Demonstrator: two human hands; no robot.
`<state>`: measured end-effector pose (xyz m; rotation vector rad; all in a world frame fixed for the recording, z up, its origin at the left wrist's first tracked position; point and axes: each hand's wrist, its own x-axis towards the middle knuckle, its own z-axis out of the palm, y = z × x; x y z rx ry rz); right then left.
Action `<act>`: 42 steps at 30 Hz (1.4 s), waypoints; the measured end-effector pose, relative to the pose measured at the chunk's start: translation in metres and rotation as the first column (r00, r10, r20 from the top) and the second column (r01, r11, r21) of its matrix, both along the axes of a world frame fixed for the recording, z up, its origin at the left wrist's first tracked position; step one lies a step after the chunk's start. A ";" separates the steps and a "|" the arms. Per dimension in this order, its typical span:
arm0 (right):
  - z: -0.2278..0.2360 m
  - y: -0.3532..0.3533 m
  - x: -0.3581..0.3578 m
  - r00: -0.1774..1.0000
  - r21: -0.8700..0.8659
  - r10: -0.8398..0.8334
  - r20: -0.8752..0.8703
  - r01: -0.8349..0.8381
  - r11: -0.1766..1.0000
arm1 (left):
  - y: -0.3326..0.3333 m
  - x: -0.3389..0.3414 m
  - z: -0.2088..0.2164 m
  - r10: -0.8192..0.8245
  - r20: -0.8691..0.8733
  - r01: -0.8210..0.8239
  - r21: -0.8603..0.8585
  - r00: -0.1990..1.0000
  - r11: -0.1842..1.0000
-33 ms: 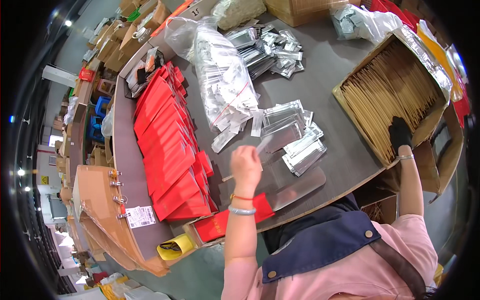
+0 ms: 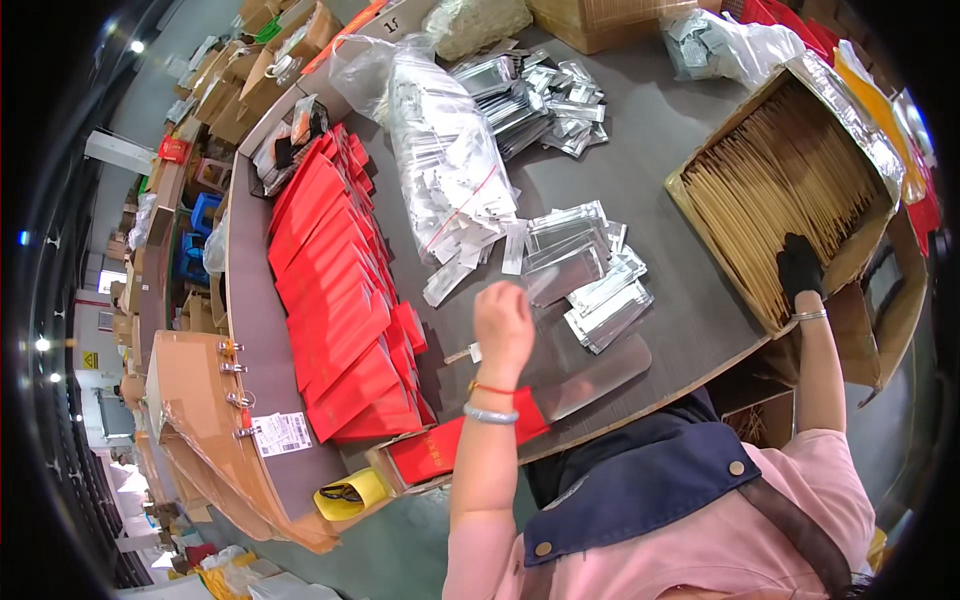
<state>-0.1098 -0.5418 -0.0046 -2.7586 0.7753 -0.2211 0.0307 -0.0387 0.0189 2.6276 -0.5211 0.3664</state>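
In the head view, the right hand (image 2: 802,265), in a black glove, rests on the brown strips (image 2: 775,185) inside the open carton (image 2: 858,262). Its fingers lie close together, but I cannot tell whether they pinch any strip. The strips should be light and fairly stiff, perhaps easy to bend when single; a pinch on the exposed upper edges looks the best hold. They look thin, straight and tan, packed tightly side by side.

The left hand (image 2: 503,322) is bare and hangs well left of the carton, fingers curled together; whether they hold anything, I cannot tell. Between it and the carton lie silver packets (image 2: 612,318), flat, narrow and shiny, in loose overlapping piles. They are probably light and slippery, best lifted by an edge. Lower left of the carton, a clear sheet (image 2: 610,375) sticks out of a red sleeve (image 2: 435,452); it looks smooth, likely slick and bendy, easiest taken by its rounded free end.
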 end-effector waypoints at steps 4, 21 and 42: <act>0.013 0.029 0.008 0.976 -0.129 -0.114 -0.186 0.091 0.987 | -0.034 0.002 -0.012 -0.090 0.010 0.089 0.040 0.996 0.995; 0.058 0.201 0.005 0.706 0.267 0.681 0.195 -0.707 0.655 | 0.018 -0.122 0.033 -0.130 -0.436 0.108 -0.076 0.891 0.991; 0.034 0.316 0.012 0.633 0.560 0.685 0.362 -0.735 0.383 | 0.007 -0.118 0.023 -0.279 -0.321 0.282 -0.038 0.905 0.959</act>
